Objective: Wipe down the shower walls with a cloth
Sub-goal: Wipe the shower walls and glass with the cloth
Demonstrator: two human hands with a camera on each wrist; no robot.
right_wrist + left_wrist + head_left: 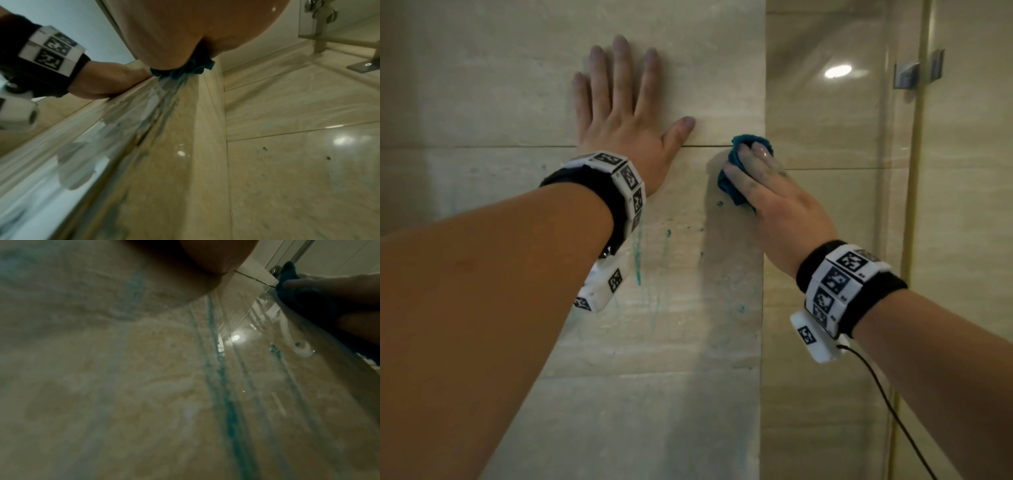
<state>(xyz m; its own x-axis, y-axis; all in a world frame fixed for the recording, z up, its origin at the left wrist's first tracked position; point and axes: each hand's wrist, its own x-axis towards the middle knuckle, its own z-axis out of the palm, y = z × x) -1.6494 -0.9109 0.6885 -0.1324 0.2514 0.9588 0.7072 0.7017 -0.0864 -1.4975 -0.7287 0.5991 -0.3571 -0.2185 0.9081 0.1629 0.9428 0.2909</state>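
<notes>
Cloth [736, 171], teal and bunched, long axis running up-right along tiled wall [500, 102], pressed there under straight fingers of right hand [780, 202]; left hand [623, 126] flat, fingers spread.

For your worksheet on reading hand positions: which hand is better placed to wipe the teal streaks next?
Right. The right hand already presses the teal cloth to the wall above the streaks; the left hand lies flat, bare.

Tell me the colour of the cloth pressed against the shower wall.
The cloth is dark teal blue, seen best in the head view, under the right hand.
</notes>
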